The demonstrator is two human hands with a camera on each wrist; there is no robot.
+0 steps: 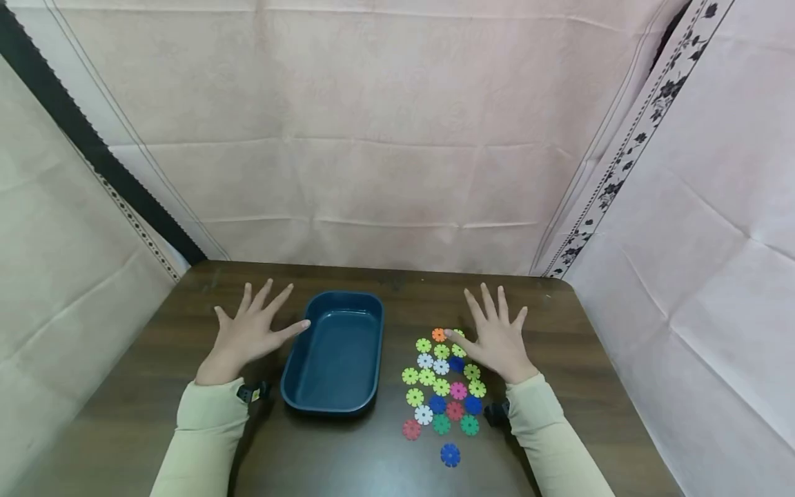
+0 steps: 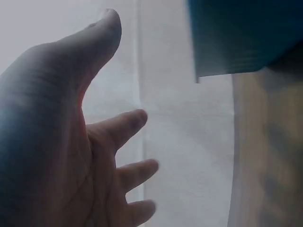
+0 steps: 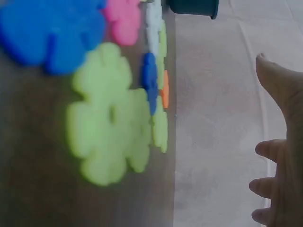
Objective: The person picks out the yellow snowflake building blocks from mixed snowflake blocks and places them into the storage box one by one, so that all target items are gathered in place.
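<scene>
My left hand (image 1: 248, 335) is spread with straight fingers beside a dark blue rectangular tray (image 1: 332, 407); its thumb points at the tray's left rim, and I cannot tell whether they touch. My right hand (image 1: 497, 345), fingers also spread, hovers over the upper right of a group of flower-shaped plastic discs (image 1: 441, 386). The discs are yellow-green, white, blue, pink, red, green and orange, lying flat. In the right wrist view a yellow-green disc (image 3: 102, 123) and a blue disc (image 3: 52, 33) lie close to the camera, apart from the fingers. Neither hand holds anything.
A brown wooden table (image 1: 348, 469) bears the tray and the discs. One blue disc (image 1: 450, 455) lies apart, nearest the front. Pale cloth (image 1: 397, 172) hangs behind the table and along both sides. A dark wrist device (image 1: 251, 393) sits by the left cuff.
</scene>
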